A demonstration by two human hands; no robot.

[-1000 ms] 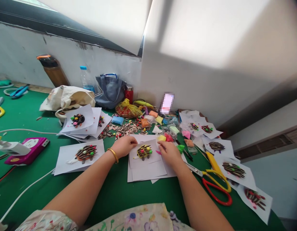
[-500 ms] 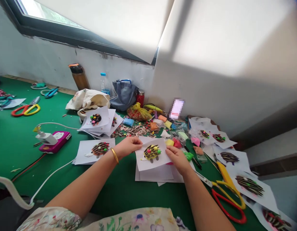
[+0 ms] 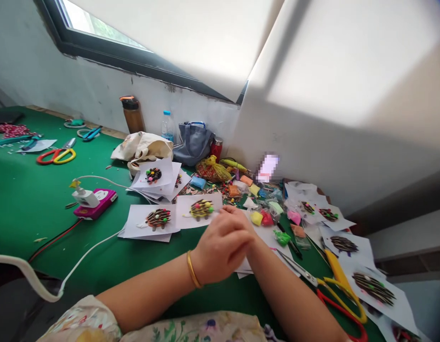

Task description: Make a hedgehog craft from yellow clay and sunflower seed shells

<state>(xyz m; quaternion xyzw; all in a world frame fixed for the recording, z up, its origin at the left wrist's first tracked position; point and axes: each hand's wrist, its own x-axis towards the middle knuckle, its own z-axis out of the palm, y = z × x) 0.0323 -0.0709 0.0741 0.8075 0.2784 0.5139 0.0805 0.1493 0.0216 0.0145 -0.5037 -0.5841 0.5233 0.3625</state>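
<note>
A white card (image 3: 183, 220) bears a hedgehog picture (image 3: 201, 209) of yellow clay and striped sunflower seeds, dotted with coloured balls. My right hand (image 3: 237, 216) pinches its right edge, partly hidden behind my left hand. My left hand (image 3: 221, 247), a gold bangle at its wrist, is loosely closed in front of my right wrist and shows nothing in it. Another hedgehog card (image 3: 132, 225) lies on the table just left of the held one, atop another sheet. White sheets (image 3: 243, 268) lie beneath my right forearm.
Yellow-and-red scissors (image 3: 305, 273) lie beside my right forearm. Bagged coloured clay (image 3: 266, 217) and loose seeds spread behind my hands. Finished cards (image 3: 369, 251) line the right side, with a card stack (image 3: 159, 183) at back left. A purple power box (image 3: 100, 204) trails cables across the green table.
My left hand has let go of the hedgehog card and crossed in front of my right wrist. My right hand has carried the card left, beside the other hedgehog card. The view has shifted.
</note>
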